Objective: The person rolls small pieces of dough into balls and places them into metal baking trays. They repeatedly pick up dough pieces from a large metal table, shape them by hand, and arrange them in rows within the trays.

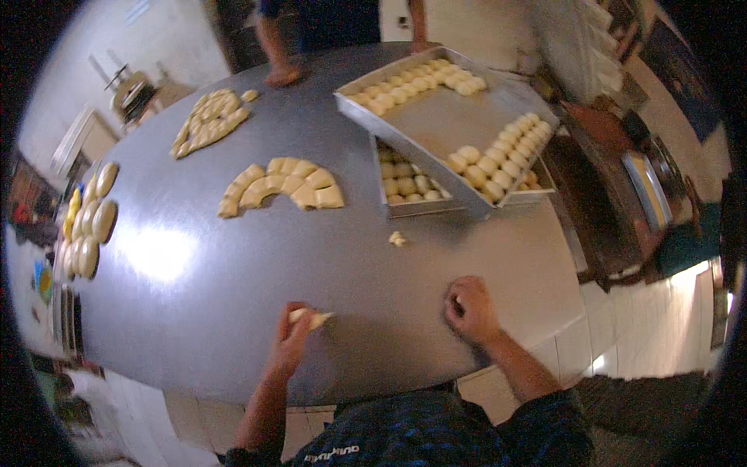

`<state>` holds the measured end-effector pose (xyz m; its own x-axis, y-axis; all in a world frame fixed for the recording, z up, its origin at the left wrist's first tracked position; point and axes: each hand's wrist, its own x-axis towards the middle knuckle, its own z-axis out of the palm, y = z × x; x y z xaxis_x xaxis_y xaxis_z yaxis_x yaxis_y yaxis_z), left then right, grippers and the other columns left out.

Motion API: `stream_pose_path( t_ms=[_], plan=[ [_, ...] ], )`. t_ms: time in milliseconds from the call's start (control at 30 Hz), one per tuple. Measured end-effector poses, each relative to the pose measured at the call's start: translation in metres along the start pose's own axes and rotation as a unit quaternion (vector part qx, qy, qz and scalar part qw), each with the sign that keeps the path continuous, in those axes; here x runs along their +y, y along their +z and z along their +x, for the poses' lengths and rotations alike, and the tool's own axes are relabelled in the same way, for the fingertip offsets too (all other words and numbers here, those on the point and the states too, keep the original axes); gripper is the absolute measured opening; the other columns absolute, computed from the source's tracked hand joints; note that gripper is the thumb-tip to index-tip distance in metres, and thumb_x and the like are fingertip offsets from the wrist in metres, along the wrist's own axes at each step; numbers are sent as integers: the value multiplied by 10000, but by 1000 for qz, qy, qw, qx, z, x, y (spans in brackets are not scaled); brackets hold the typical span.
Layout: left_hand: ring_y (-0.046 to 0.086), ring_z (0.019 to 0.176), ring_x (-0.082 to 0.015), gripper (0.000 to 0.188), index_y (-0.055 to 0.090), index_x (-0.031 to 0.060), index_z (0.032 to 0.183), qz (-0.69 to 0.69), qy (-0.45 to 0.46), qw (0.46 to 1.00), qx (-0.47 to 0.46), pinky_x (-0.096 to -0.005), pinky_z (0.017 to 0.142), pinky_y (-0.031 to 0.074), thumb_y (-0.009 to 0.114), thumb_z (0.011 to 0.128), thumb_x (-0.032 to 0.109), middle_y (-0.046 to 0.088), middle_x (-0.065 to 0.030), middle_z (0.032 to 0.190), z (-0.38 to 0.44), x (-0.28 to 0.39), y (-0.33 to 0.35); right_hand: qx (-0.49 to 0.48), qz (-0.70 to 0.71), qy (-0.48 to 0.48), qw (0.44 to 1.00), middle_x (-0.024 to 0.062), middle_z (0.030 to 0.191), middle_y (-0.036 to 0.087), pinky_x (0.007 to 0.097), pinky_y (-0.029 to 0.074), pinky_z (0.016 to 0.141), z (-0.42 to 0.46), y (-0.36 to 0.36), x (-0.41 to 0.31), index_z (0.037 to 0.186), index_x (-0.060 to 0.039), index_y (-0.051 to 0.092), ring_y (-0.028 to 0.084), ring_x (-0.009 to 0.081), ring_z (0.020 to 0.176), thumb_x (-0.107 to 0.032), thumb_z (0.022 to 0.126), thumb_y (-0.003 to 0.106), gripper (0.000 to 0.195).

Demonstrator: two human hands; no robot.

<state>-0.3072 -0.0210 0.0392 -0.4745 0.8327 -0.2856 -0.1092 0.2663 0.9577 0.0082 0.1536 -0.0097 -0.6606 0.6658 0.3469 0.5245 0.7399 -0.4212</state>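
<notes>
My left hand (290,338) grips a small piece of pale dough (310,320) just above the steel table (245,268). To the right, my right hand (471,309) is curled into a loose fist over the table. Whether dough sits inside its fingers is hidden. A little scrap of dough (398,238) lies farther in, between the two hands. Beyond it, cut dough pieces (286,182) are laid in an arc, two rows deep in most of it.
A metal tray (402,131) partly filled with dough balls rests askew on a lower tray (417,208) of balls. More cut dough (210,122) lies at the far left; oval dough pieces (87,225) line the left edge. Across the table, another person's hand (284,75) touches the surface.
</notes>
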Motion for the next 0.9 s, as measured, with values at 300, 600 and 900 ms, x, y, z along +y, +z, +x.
stream_pose_path(
  t_ms=[300, 600, 900],
  plan=[
    [448, 722, -70, 268, 430, 131, 816, 30, 8, 999, -7, -237, 626, 393, 687, 803, 51, 451, 28, 776, 13, -14, 27, -7, -48, 97, 994, 181, 947, 575, 466, 421, 817, 41, -15, 25, 825, -41, 584, 530, 357, 924, -155, 718, 670, 179],
    [522, 826, -108, 235, 519, 60, 1019, -22, 30, 996, -83, -264, 724, 452, 670, 847, 112, 542, -2, 890, 10, 27, 103, 3, -61, 87, 994, 153, 1094, 566, 426, 420, 951, 15, -47, 53, 1024, -30, 563, 507, 347, 1095, -131, 704, 672, 353],
    [431, 651, -46, 233, 467, 114, 746, 58, -26, 996, 54, -208, 576, 366, 675, 852, 134, 467, 38, 713, 0, 25, 103, 360, 363, 63, 857, 78, 1063, 596, 301, 456, 856, 184, -171, 102, 1132, -16, 550, 561, 193, 980, -132, 868, 604, 293]
  ],
)
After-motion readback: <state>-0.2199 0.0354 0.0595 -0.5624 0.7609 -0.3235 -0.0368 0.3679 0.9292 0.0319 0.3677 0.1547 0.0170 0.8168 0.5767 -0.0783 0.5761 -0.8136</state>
